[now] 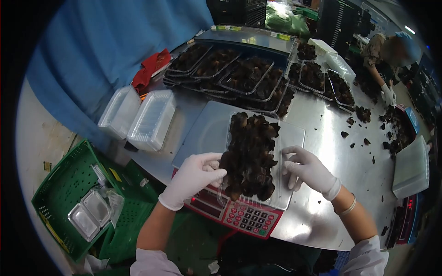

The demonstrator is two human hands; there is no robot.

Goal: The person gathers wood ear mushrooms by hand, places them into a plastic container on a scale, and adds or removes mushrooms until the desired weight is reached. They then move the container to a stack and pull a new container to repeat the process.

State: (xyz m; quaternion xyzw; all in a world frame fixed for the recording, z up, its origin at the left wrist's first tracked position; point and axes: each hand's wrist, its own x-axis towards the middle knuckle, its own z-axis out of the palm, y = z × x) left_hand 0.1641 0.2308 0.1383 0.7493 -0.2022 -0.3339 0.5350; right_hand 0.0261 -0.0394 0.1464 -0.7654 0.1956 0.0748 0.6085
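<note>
A clear plastic tray (277, 184) filled with dark, curled pieces like black fungus (252, 156) rests on the platform of a red weighing scale (248, 218). My left hand (193, 177), in a white glove, is closed at the tray's left rim, thumb against the edge and fingers curled beside it. On the opposite side, my gloved right hand (311, 170) has its fingers bent and apart, with the tips close to the right rim. Whether those tips press on the rim cannot be made out. The keypad shows below the tray, and part of the display is covered.
Filled trays (244, 78) are stacked at the back, with more trays (317, 78) to their right. Empty tray stacks (152, 119) stand left, above a green crate (60, 193). Loose dark pieces (363, 115) lie on the metal table (322, 225). A co-worker (382, 60) works far right.
</note>
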